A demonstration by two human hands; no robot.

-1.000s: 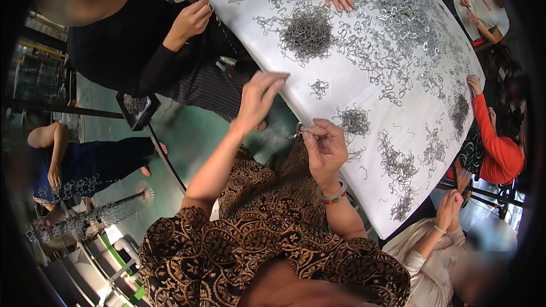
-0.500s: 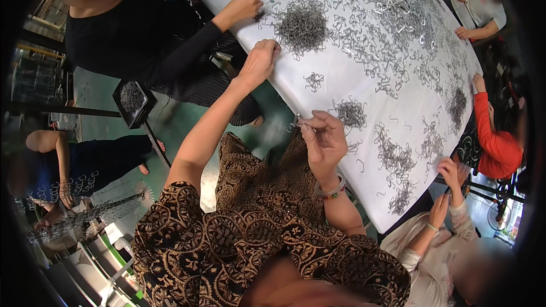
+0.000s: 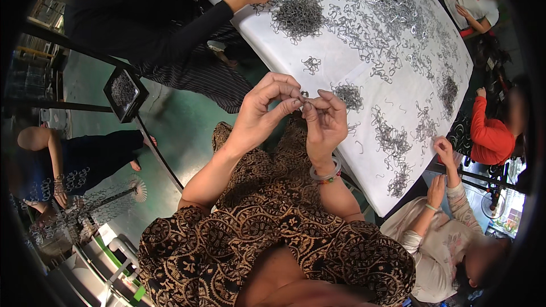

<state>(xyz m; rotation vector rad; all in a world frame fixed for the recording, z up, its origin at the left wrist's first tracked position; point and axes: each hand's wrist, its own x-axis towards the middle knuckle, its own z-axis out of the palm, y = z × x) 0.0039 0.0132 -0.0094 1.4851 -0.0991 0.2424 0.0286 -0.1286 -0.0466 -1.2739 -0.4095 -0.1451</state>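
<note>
My left hand [image 3: 266,108] and my right hand [image 3: 325,119] meet fingertip to fingertip above my lap, at the near edge of a white table [image 3: 341,68]. Between the fingertips both hands pinch a small metal wire hook [image 3: 303,100]. On the table just beyond them lies a small pile of the same hooks [image 3: 348,95]. A bangle and a bead bracelet circle my right wrist.
Heaps of grey wire hooks [image 3: 298,14] cover the white table. A person in black [image 3: 170,28] reaches onto it from the far left. People in red [image 3: 489,136] and beige [image 3: 438,233] sit at the right. A black tray of hooks [image 3: 124,92] stands on a stand left.
My left hand has come back from the table edge toward my body and joined my right hand. Both hands now pinch a hook together.
</note>
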